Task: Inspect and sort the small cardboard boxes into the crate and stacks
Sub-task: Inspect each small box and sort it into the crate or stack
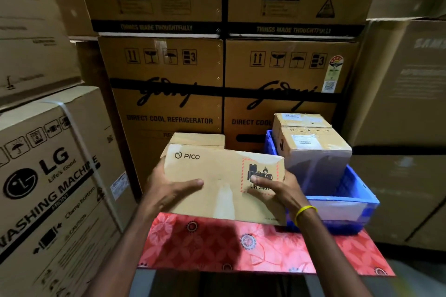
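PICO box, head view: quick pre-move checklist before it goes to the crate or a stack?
1. Two-handed hold: the left hand and right hand each grip one end of the brown cardboard PICO box. ok.
2. Box off the surface: held above the red floral cloth. ok.
3. Room in the blue plastic crate: a plastic-wrapped cardboard box fills the far part and a white item lies near the front; free space unclear. cannot tell.
4. Stack option: a plain cardboard box sits right behind the held one, top bare. ok.
5. Hazard label: the right thumb partly covers the battery mark; UN number not fully legible. not ok.
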### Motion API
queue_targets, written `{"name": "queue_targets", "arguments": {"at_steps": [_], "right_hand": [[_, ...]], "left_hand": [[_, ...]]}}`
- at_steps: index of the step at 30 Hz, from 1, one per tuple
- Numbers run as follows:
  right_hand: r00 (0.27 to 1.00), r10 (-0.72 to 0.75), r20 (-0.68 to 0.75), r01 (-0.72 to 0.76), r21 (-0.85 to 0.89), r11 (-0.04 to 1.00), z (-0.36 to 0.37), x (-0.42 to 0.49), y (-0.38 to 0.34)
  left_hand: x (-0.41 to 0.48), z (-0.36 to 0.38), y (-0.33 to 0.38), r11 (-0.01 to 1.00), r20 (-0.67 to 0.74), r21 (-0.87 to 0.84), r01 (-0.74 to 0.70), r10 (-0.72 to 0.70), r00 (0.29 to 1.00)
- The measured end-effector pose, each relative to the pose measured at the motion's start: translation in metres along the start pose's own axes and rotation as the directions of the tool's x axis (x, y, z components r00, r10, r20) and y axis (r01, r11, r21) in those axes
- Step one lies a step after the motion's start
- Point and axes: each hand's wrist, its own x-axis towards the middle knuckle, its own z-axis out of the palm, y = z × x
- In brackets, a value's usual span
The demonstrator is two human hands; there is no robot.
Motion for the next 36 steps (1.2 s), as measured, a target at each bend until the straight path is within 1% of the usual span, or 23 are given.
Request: {"name": "queue_targets", "arguments": {"at_steps": [2, 6, 8, 10, 13, 16, 18, 19, 21, 23, 26, 28, 29, 30, 33, 36], "right_hand": [[0.998, -0.014, -0.067, 0.006, -0.117, 0.993, -0.001, 0.004, 0.005], [0.986, -0.028, -0.165, -0.022, -0.293, 0.956, -0.002, 0.008, 0.008], [0.982, -0.048, -0.183, -0.007, -0.290, 0.957, -0.005, 0.014, 0.013], [0.983, -0.062, -0.171, 0.011, -0.283, 0.959, -0.007, 0.012, 0.015], [0.982, -0.054, -0.183, -0.001, -0.290, 0.957, -0.009, 0.003, 0.016], [0.984, -0.059, -0.170, 0.014, -0.256, 0.967, -0.003, -0.009, 0.025], [0.987, -0.034, -0.156, 0.009, -0.159, 0.987, 0.003, -0.019, 0.035], [0.988, -0.010, -0.155, -0.009, -0.121, 0.993, 0.007, -0.026, 0.038], [0.982, 0.070, -0.177, -0.088, -0.097, 0.991, 0.016, -0.036, 0.052], [0.968, 0.119, -0.221, -0.135, -0.058, 0.989, 0.030, -0.045, 0.070], [0.934, 0.189, -0.303, -0.187, 0.037, 0.982, 0.058, -0.058, 0.089], [0.906, 0.256, -0.336, -0.223, 0.134, 0.966, 0.077, -0.065, 0.092], [0.900, 0.270, -0.343, -0.229, 0.155, 0.961, 0.084, -0.066, 0.092], [0.896, 0.277, -0.348, -0.242, 0.140, 0.960, 0.090, -0.063, 0.095], [0.910, 0.228, -0.347, -0.205, 0.100, 0.974, 0.104, -0.048, 0.099], [0.926, 0.164, -0.339, -0.141, 0.092, 0.986, 0.119, -0.034, 0.083]], "left_hand": [[-0.001, 0.003, -0.003, 0.995, -0.054, 0.101, -0.004, 0.009, 0.999], [-0.001, 0.008, -0.004, 0.973, -0.091, 0.232, -0.015, 0.037, 0.995], [-0.003, 0.012, -0.004, 0.965, -0.110, 0.261, -0.016, 0.047, 0.993], [-0.006, 0.016, -0.006, 0.966, -0.117, 0.257, -0.029, 0.061, 0.991], [-0.013, 0.019, -0.014, 0.969, -0.104, 0.247, -0.031, 0.058, 0.993], [-0.024, 0.014, -0.033, 0.977, -0.072, 0.215, -0.015, 0.031, 0.997], [-0.033, 0.005, -0.054, 0.983, 0.012, 0.182, 0.021, -0.024, 1.000], [-0.038, -0.002, -0.064, 0.984, 0.060, 0.170, 0.045, -0.056, 0.997], [-0.049, -0.017, -0.090, 0.980, 0.142, 0.174, 0.099, -0.125, 0.982], [-0.061, -0.031, -0.120, 0.978, 0.181, 0.172, 0.122, -0.153, 0.971], [-0.073, -0.046, -0.154, 0.978, 0.192, 0.189, 0.093, -0.129, 0.973], [-0.077, -0.060, -0.164, 0.990, 0.211, 0.124, 0.066, -0.091, 0.973], [-0.078, -0.066, -0.162, 0.993, 0.208, 0.100, 0.059, -0.078, 0.975], [-0.076, -0.073, -0.160, 0.994, 0.191, 0.089, 0.062, -0.079, 0.978], [-0.064, -0.092, -0.151, 0.996, 0.183, 0.012, 0.093, -0.094, 0.979], [-0.041, -0.107, -0.138, 0.995, 0.129, 0.021, 0.096, -0.098, 0.987]]}}
